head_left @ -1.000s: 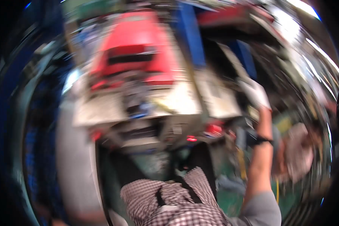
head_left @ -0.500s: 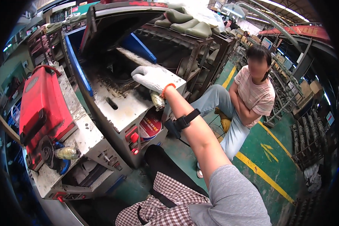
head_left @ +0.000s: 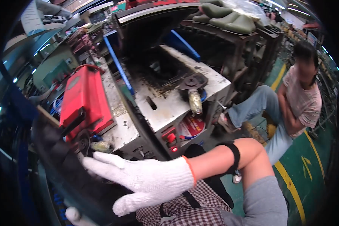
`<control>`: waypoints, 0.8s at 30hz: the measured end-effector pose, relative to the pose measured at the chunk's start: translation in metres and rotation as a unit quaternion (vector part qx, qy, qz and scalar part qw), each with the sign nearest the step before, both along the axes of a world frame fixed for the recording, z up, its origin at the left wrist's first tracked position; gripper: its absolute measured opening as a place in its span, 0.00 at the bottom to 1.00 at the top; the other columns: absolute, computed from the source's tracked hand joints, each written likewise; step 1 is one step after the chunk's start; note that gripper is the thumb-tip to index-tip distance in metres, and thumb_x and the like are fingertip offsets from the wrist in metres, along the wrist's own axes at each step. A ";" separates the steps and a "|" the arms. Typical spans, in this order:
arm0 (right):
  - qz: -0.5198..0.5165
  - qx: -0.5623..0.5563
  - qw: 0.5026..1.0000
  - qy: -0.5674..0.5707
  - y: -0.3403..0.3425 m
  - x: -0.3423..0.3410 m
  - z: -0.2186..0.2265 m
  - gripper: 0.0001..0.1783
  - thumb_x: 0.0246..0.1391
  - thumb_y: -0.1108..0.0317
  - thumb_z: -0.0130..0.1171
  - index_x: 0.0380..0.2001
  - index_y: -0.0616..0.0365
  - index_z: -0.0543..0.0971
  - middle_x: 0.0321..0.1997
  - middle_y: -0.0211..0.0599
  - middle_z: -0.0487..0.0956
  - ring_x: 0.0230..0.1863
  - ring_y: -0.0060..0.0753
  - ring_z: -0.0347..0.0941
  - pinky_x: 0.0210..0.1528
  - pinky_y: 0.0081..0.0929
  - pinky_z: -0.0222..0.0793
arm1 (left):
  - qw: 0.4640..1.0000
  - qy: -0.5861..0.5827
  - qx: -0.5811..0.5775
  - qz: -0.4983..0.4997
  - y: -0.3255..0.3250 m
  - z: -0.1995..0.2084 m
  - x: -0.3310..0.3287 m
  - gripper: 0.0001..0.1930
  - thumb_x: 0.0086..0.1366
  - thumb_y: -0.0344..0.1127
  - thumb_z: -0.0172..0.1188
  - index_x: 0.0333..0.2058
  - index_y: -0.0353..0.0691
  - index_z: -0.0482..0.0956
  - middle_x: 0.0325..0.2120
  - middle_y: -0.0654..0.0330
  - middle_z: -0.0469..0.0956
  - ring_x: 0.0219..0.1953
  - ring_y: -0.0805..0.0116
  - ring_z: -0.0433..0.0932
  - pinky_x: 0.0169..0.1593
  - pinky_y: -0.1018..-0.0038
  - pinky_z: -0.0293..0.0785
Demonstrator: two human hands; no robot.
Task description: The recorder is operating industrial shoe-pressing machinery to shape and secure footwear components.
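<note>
My right hand, in a white knit glove with an orange cuff, reaches leftward across the front of my checked apron. Its fingers are stretched out and the thumb stands apart; nothing shows in its grasp. Beside and below its fingers is a large dark, blurred object whose kind I cannot make out. Of my left hand only a white-gloved bit shows at the lower edge, close to that dark object; the rest is hidden. Ahead, a white-topped machine has its lid raised and a foil-wrapped handle at its front.
A second machine with a red lid stands to the left, its foil-wrapped handle near my fingertips. Olive-green boot-like shapes lie on a rack behind. A person sits at the right on the green floor marked with yellow lines.
My right hand has left the open machine's handle and swung left and nearer, fingers extended. The view has turned left. The dark object and part of my left hand have come into sight.
</note>
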State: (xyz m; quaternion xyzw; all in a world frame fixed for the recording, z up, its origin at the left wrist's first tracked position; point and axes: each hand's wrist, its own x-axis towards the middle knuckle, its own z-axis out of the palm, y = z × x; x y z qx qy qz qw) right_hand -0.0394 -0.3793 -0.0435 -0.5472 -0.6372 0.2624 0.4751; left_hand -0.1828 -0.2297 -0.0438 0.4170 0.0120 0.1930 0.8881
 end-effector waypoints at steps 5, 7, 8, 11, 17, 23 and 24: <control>-0.102 0.008 0.962 0.253 -0.042 0.026 0.021 0.60 0.64 0.60 0.68 0.82 0.66 0.37 0.83 0.56 0.53 0.82 0.39 0.51 0.81 0.33 0.50 | 0.993 0.061 0.090 -0.047 -0.017 0.015 0.051 0.49 0.60 0.55 0.57 0.77 0.38 0.56 0.72 0.46 0.67 0.70 0.46 0.72 0.73 0.49 0.70; -0.127 0.029 0.937 0.325 -0.066 0.057 0.031 0.54 0.64 0.58 0.66 0.81 0.65 0.46 0.79 0.48 0.63 0.77 0.33 0.61 0.77 0.32 0.57 | 0.973 0.126 0.194 -0.021 -0.019 0.020 0.082 0.46 0.66 0.48 0.58 0.77 0.35 0.52 0.73 0.45 0.65 0.72 0.50 0.70 0.73 0.52 0.69; -0.121 0.054 0.924 0.360 -0.079 0.073 0.035 0.51 0.65 0.57 0.64 0.81 0.64 0.50 0.77 0.44 0.68 0.74 0.30 0.66 0.76 0.31 0.61 | 0.961 0.153 0.229 -0.023 -0.020 0.023 0.098 0.46 0.68 0.46 0.59 0.78 0.34 0.49 0.73 0.45 0.64 0.73 0.52 0.69 0.73 0.54 0.69; -0.189 0.043 0.880 0.434 -0.104 0.120 0.039 0.37 0.66 0.59 0.58 0.73 0.64 0.66 0.59 0.39 0.80 0.56 0.25 0.80 0.60 0.27 0.77 | 0.958 0.136 0.249 -0.036 -0.024 0.040 0.137 0.58 0.62 0.53 0.67 0.80 0.34 0.43 0.77 0.45 0.57 0.74 0.53 0.64 0.74 0.60 0.57; -0.426 -0.093 0.898 0.053 -0.096 0.269 0.041 0.51 0.56 0.49 0.66 0.74 0.73 0.64 0.68 0.54 0.77 0.68 0.41 0.73 0.69 0.31 0.69 | 0.833 -0.184 0.493 0.171 -0.002 0.100 0.234 0.40 0.71 0.41 0.56 0.76 0.29 0.56 0.72 0.42 0.64 0.77 0.55 0.60 0.79 0.61 0.52; -0.516 -0.188 0.818 -0.168 -0.027 0.365 0.020 0.51 0.51 0.44 0.63 0.74 0.63 0.70 0.70 0.68 0.74 0.71 0.55 0.72 0.73 0.35 0.67 | 0.707 -0.166 0.638 0.254 0.018 0.159 0.357 0.37 0.69 0.46 0.63 0.71 0.33 0.66 0.65 0.41 0.73 0.68 0.50 0.73 0.71 0.62 0.67; -0.526 -0.219 0.784 -0.245 -0.020 0.369 0.012 0.51 0.54 0.39 0.61 0.77 0.52 0.66 0.71 0.74 0.69 0.70 0.67 0.72 0.73 0.42 0.67 | 0.702 -0.143 0.656 0.236 0.016 0.171 0.371 0.39 0.69 0.46 0.63 0.72 0.32 0.64 0.65 0.40 0.73 0.68 0.49 0.73 0.71 0.62 0.68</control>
